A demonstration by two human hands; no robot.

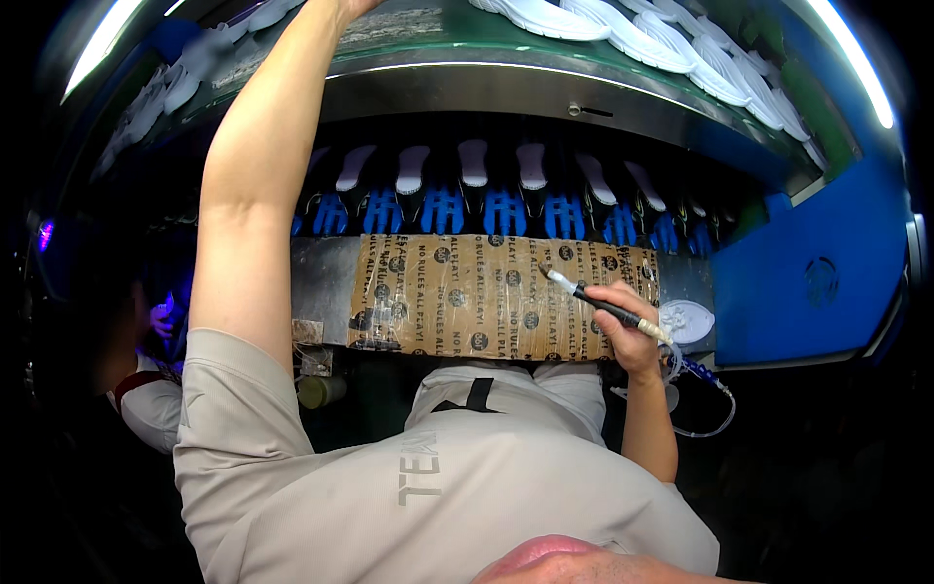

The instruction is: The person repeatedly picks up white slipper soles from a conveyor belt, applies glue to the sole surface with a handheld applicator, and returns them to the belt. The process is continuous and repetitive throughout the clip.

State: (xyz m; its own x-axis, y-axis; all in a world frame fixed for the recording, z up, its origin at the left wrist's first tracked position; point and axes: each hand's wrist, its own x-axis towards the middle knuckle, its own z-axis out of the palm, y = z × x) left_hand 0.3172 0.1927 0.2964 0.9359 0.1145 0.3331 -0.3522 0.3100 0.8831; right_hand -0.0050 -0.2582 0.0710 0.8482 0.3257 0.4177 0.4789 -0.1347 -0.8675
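My right hand (630,336) is closed round a slim brush (574,288) with a black handle and a pale ferrule. Its bristle tip points left and hovers over or touches the tape-covered cardboard (467,302) in front of me; I cannot tell which. A clear tube (718,414) loops near the handle's rear end. My left arm stretches far forward to the upper conveyor bench, and my left hand (358,4) is cut off by the top edge, so its fingers are hidden. White shoe soles (623,44) lie on that bench, to the right of the hand.
Below the bench, a row of pale shoe-shaped pieces (474,163) stands above blue holders (443,211). A small white dish (686,321) sits right of the cardboard, near a blue machine panel (817,273). Another person's sleeve (156,414) shows at left.
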